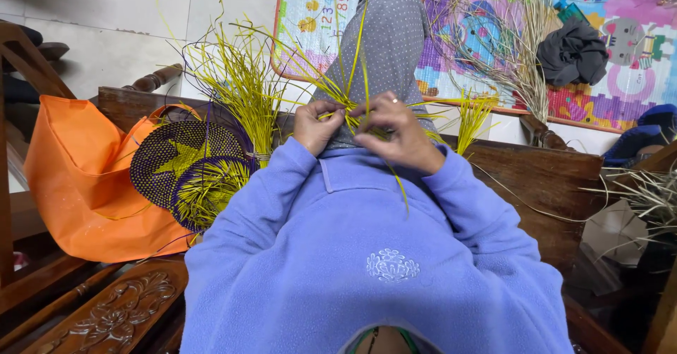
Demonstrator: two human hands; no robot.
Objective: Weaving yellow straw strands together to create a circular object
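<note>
Between the two hands, at chest height over the lap, a small cluster of yellow-green straw strands [350, 107] is being worked. Left hand [315, 125] is curled, fingers pinching the strands; right hand [396, 134], wearing one ring, is pressed close beside it, fingertips pinched on the same strands. Both hands are equally near. The strands' long axis runs upward and away from the hands, with one loose end trailing down below the right hand. Left of the left hand: one tied straw bundle [240, 79], one purple-and-yellow woven piece [190, 171], one orange bag [77, 178]. Beyond the right hand: one smaller straw tuft [471, 118].
</note>
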